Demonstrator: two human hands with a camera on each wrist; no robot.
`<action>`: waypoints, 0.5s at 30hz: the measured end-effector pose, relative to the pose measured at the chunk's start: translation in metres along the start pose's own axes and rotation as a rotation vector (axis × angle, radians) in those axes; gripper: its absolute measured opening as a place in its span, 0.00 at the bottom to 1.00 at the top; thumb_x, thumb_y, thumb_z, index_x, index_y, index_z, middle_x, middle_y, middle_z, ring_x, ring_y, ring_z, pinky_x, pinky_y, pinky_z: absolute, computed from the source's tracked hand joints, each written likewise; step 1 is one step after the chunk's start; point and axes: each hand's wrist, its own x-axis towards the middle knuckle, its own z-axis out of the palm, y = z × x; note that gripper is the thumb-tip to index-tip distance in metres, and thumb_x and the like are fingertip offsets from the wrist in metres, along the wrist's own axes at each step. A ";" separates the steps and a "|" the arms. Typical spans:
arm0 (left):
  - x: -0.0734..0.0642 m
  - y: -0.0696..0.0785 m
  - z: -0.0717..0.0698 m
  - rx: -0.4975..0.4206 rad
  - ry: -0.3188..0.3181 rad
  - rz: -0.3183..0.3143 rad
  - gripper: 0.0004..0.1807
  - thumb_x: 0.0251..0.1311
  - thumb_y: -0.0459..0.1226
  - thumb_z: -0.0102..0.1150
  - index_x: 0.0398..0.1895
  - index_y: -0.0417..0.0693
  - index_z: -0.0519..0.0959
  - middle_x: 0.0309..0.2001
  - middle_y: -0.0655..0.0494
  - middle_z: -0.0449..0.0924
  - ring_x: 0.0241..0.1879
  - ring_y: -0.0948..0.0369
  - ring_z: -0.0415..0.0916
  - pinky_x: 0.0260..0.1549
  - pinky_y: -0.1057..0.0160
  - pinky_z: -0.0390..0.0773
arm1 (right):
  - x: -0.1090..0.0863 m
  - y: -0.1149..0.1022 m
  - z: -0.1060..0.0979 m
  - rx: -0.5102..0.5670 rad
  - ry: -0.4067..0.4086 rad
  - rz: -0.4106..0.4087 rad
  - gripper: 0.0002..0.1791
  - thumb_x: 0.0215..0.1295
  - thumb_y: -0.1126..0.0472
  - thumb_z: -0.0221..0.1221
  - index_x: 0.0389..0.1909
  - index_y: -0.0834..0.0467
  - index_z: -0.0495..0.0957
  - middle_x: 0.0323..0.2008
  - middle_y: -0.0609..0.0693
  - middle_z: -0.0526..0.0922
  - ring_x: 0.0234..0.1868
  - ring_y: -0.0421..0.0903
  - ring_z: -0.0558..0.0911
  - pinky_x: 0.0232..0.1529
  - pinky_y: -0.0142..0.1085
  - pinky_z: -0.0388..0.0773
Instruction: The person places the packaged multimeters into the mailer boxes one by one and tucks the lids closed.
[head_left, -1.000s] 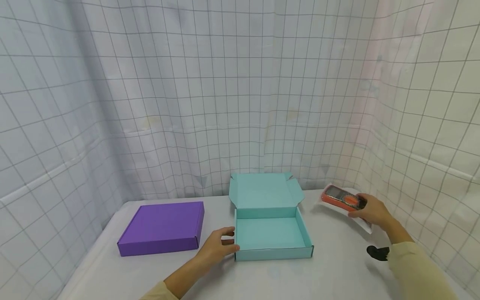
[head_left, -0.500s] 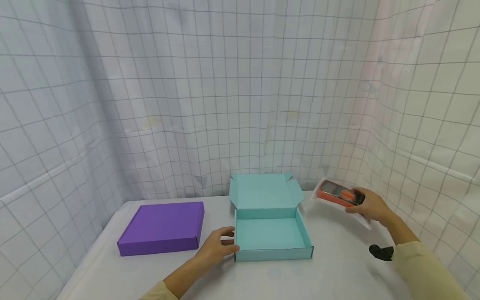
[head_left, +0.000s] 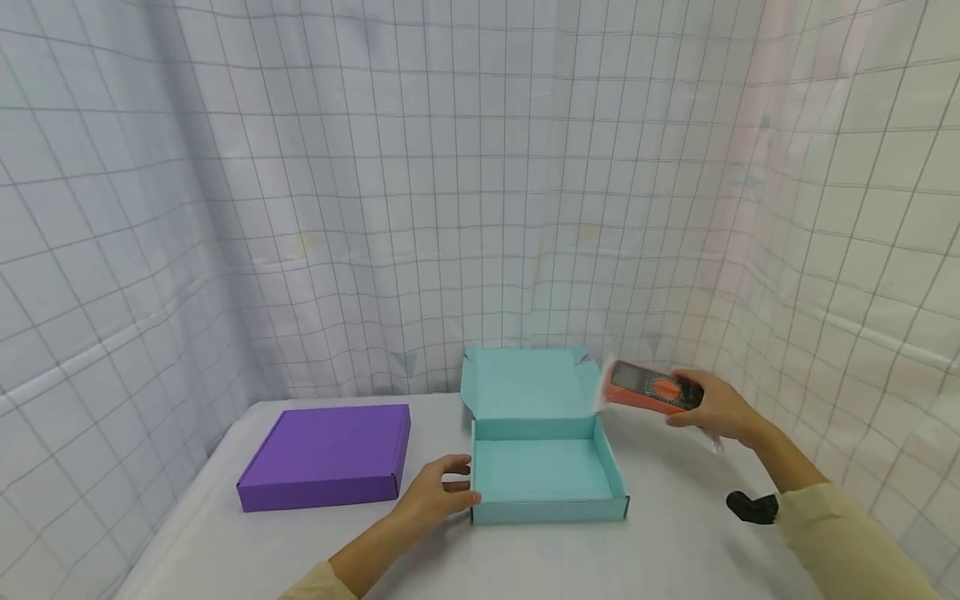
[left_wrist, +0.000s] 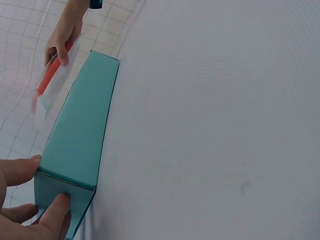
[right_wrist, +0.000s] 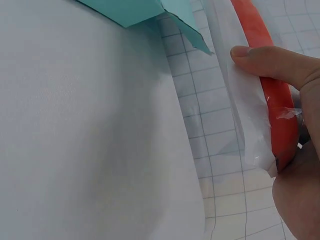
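Observation:
My right hand [head_left: 722, 410] grips an orange-and-black multimeter [head_left: 637, 387] in a clear plastic bag, holding it above the table, tilted, just right of the teal box's raised lid. In the right wrist view the thumb [right_wrist: 270, 60] presses along the bagged meter's white underside, beside its orange edge [right_wrist: 275, 100]. The teal cardboard box [head_left: 551, 510] stands with its lid [head_left: 534, 383] up and nothing inside. Relaxed fingers of my left hand [head_left: 433, 493] touch its left wall; in the left wrist view the fingertips [left_wrist: 61, 200] rest on that end wall.
A closed purple box [head_left: 322, 454] lies to the left on the white table [head_left: 570, 562]. Near my right sleeve is a small black object [head_left: 752, 507]. White grid-patterned curtains [head_left: 487, 208] surround the table at the back and sides.
My right hand has carried the bagged multimeter leftward, closer to the teal box's lid, and slightly up. My left hand stays at the box's left wall.

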 end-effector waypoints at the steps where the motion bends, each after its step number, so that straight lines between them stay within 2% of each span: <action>1: 0.000 0.000 0.000 0.000 -0.001 0.000 0.38 0.59 0.30 0.74 0.71 0.32 0.68 0.63 0.41 0.73 0.61 0.42 0.75 0.52 0.50 0.82 | 0.001 -0.001 0.002 0.002 -0.001 -0.011 0.53 0.53 0.47 0.78 0.74 0.67 0.64 0.59 0.63 0.74 0.51 0.57 0.74 0.45 0.45 0.76; 8: -0.001 -0.001 0.001 -0.013 -0.009 0.010 0.39 0.59 0.30 0.74 0.72 0.31 0.67 0.63 0.40 0.72 0.61 0.42 0.75 0.53 0.49 0.82 | 0.004 -0.008 0.010 -0.009 0.017 -0.101 0.50 0.53 0.50 0.79 0.71 0.69 0.68 0.58 0.62 0.76 0.51 0.57 0.75 0.47 0.49 0.76; 15: -0.002 -0.001 0.001 -0.024 -0.006 0.010 0.39 0.58 0.29 0.74 0.72 0.30 0.67 0.62 0.40 0.72 0.60 0.42 0.75 0.51 0.51 0.83 | 0.009 -0.017 0.019 0.027 -0.012 -0.126 0.45 0.51 0.53 0.80 0.68 0.65 0.71 0.52 0.57 0.77 0.47 0.53 0.75 0.43 0.45 0.76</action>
